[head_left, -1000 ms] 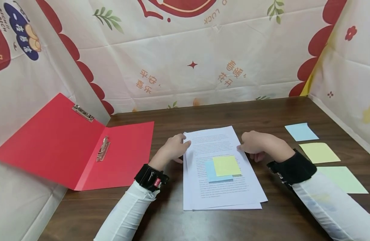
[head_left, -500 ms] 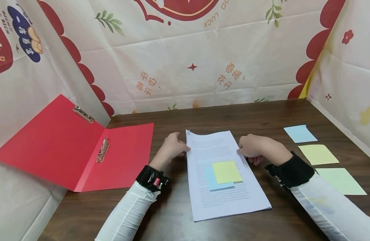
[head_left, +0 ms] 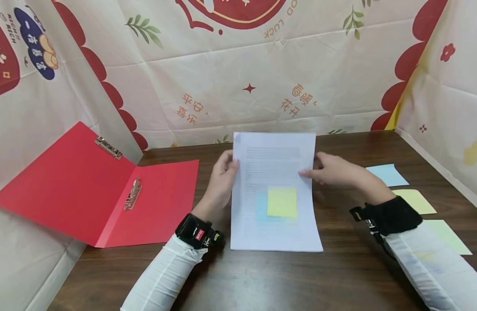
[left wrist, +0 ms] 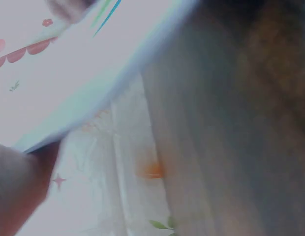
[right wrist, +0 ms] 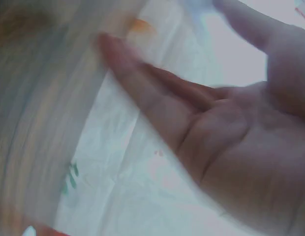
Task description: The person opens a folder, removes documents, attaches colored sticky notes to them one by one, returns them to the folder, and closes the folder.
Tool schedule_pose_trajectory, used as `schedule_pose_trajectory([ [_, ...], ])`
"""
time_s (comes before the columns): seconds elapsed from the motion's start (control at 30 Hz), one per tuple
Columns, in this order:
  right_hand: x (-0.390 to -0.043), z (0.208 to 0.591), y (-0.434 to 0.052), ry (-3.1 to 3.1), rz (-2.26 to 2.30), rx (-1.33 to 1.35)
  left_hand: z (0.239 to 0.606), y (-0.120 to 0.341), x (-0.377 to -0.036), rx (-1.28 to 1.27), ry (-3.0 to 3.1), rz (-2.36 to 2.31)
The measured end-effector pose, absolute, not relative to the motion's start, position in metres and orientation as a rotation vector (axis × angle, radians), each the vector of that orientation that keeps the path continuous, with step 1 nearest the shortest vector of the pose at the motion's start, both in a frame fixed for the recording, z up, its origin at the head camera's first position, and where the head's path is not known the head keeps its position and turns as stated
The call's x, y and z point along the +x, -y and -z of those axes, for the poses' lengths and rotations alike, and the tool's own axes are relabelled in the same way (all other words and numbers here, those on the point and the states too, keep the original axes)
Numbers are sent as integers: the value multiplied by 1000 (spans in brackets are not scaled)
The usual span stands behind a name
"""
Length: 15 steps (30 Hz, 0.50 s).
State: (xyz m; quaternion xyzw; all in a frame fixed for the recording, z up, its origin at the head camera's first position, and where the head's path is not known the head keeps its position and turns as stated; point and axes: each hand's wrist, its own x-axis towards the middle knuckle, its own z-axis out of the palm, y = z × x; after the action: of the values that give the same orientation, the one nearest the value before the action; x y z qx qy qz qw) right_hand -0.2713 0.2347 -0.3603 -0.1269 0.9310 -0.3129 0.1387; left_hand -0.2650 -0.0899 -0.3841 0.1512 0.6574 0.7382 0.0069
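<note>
A stack of printed paper sheets point(head_left: 273, 235) is held up, facing me, over the middle of the table in the head view. On its front a yellow sticky note point(head_left: 282, 202) overlaps a blue sticky note point(head_left: 261, 206). My left hand point(head_left: 219, 181) grips the stack's left edge, thumb in front. At the right edge my right hand point(head_left: 335, 170) pinches the sheets, its thumb on the front face. The right wrist view is blurred and shows that hand's fingers point(right wrist: 157, 98) stretched out beside the white paper. The left wrist view has the sheet edge bowed and blurred.
An open red folder point(head_left: 164, 203) with metal clips point(head_left: 132, 194) lies at the left, its cover leaning on the cloth wall. Blue point(head_left: 387, 174), yellow point(head_left: 415, 201) and green point(head_left: 448, 235) notes lie on the brown table point(head_left: 261, 280) at the right. Printed cloth point(head_left: 215, 73) encloses the back and sides.
The sheets, uneven at first, are squared together and have been raised from lying flat to a more upright tilt. Both hands have moved up with them, and the right hand has turned.
</note>
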Motion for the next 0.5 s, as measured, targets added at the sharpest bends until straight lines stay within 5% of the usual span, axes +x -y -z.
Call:
schedule_pose_trajectory([
  [0.23, -263, 349, -232, -2453, 1442, -796, 360, 96, -248, 903, -1823, -2646],
  [0.5, -255, 355, -217, -2417, 1585, -1077, 361, 99, -249, 943, -2056, -2497],
])
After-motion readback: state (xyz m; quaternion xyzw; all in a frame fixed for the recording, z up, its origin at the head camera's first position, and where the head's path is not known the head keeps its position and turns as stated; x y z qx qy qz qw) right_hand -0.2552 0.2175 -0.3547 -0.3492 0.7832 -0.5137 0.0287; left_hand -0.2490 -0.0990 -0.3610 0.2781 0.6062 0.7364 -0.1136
